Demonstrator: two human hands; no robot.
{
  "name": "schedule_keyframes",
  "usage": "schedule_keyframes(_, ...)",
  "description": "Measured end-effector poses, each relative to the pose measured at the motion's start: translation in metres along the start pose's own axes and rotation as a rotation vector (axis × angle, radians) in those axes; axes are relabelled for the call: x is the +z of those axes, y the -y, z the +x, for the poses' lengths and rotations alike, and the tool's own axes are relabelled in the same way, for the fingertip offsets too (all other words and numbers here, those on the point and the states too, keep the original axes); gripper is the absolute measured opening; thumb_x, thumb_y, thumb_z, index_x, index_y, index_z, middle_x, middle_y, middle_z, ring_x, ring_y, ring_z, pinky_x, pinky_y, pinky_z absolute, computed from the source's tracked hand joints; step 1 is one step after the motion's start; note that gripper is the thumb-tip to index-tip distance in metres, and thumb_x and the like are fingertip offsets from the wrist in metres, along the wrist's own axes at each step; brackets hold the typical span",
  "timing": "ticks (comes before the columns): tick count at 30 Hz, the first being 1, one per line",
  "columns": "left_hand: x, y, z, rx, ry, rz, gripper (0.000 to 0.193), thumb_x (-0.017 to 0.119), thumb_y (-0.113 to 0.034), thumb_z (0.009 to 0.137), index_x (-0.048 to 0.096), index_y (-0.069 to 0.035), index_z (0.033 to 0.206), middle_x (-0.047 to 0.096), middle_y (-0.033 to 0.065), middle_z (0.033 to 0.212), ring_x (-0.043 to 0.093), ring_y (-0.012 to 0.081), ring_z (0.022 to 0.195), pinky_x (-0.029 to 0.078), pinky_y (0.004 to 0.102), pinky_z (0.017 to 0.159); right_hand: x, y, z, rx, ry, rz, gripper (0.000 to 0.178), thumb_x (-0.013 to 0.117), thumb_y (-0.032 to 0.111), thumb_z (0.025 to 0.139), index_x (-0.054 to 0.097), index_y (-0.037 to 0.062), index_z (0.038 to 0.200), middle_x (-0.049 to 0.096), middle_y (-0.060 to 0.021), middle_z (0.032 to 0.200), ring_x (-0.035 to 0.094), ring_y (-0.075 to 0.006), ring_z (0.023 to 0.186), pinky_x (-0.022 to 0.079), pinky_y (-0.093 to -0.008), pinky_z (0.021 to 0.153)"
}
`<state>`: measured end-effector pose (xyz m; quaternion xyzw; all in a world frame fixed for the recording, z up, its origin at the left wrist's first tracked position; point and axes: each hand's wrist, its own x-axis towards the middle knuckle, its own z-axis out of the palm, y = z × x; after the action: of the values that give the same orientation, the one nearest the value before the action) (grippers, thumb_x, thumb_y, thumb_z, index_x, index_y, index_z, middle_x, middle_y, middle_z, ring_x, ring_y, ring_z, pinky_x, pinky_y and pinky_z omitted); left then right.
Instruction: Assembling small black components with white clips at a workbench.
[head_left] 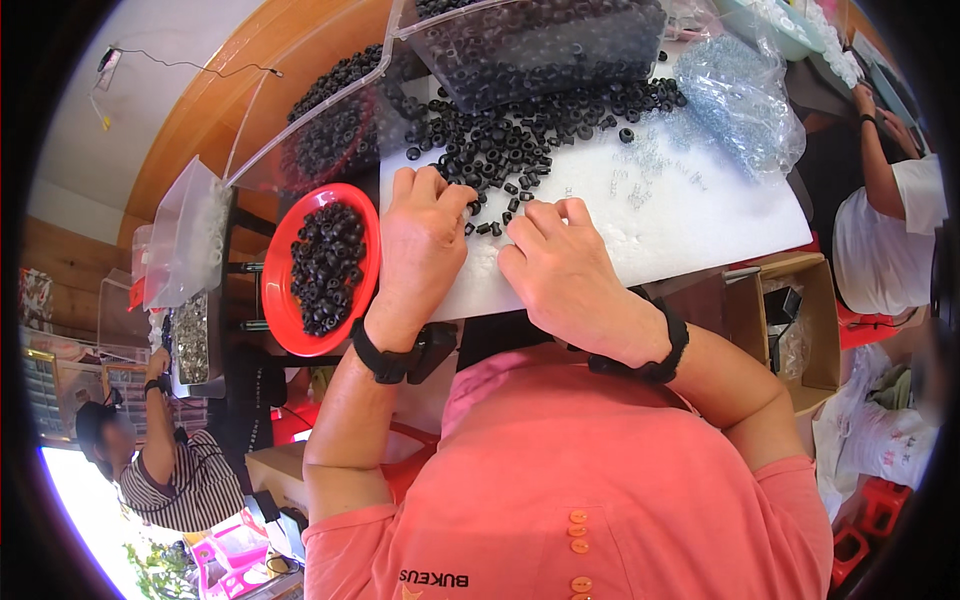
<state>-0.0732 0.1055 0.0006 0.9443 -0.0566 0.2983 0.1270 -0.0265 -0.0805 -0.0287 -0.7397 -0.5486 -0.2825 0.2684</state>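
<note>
My left hand (pixel 425 240) is over the white sheet (pixel 720 225), its thumb and fingertips pinched together at the edge of a pile of small black ring-like parts (pixel 500 150). A dark part shows by those fingertips, but I cannot make out the grip fully. Close by on the right, my right hand (pixel 565 270) has its fingers curled in and pressed together; whatever they hold is hidden. A few black pieces (pixel 512 205) lie loose between the hands. Left of my left wrist, a red oval bowl (pixel 374 240) contains many similar black parts.
A clear plastic bin (pixel 540 60) of black parts stands behind the pile. Far right on the sheet are a clear bag (pixel 740 110) of small bluish pieces and scattered clear bits (pixel 640 165). A cardboard box (pixel 820 370) sits at right. Other people work on both sides.
</note>
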Motion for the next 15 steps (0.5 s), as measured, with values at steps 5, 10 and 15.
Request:
schedule_keyframes(5,-0.004,-0.002,0.005,0.069,0.084,0.105,0.020,0.071,0.006,0.075,0.071,-0.003,0.092,0.057,0.0080,0.086,0.055,0.0285,0.087,0.048,0.0414,0.073,0.000,-0.002,-0.003,-0.011,-0.032,0.058,0.006,0.065,0.009,0.072,0.063,0.0045,0.073,0.054,-0.0087,0.082,0.054,-0.0257,0.085,0.039,-0.0397,0.075)
schedule_keyframes(10,-0.004,0.002,0.004,0.046,0.096,0.060,0.013,0.070,0.001,0.075,0.067,-0.002,0.088,0.058,0.0107,0.090,0.055,0.0322,0.091,0.049,0.0431,0.074,0.000,-0.003,-0.004,-0.011,-0.016,0.071,0.008,0.065,0.009,0.073,0.062,0.0048,0.079,0.056,-0.0087,0.084,0.056,-0.0262,0.086,0.039,-0.0407,0.075)
schedule_keyframes(15,-0.019,-0.009,0.002,0.052,-0.013,-0.060,0.015,0.074,0.002,0.075,0.068,-0.002,0.089,0.059,0.0077,0.082,0.058,0.0239,0.084,0.047,0.0342,0.067,-0.018,-0.012,-0.002,0.125,-0.120,0.213,0.014,0.067,0.003,0.074,0.062,0.0072,0.087,0.059,-0.0085,0.088,0.059,-0.0279,0.089,0.040,-0.0411,0.074)
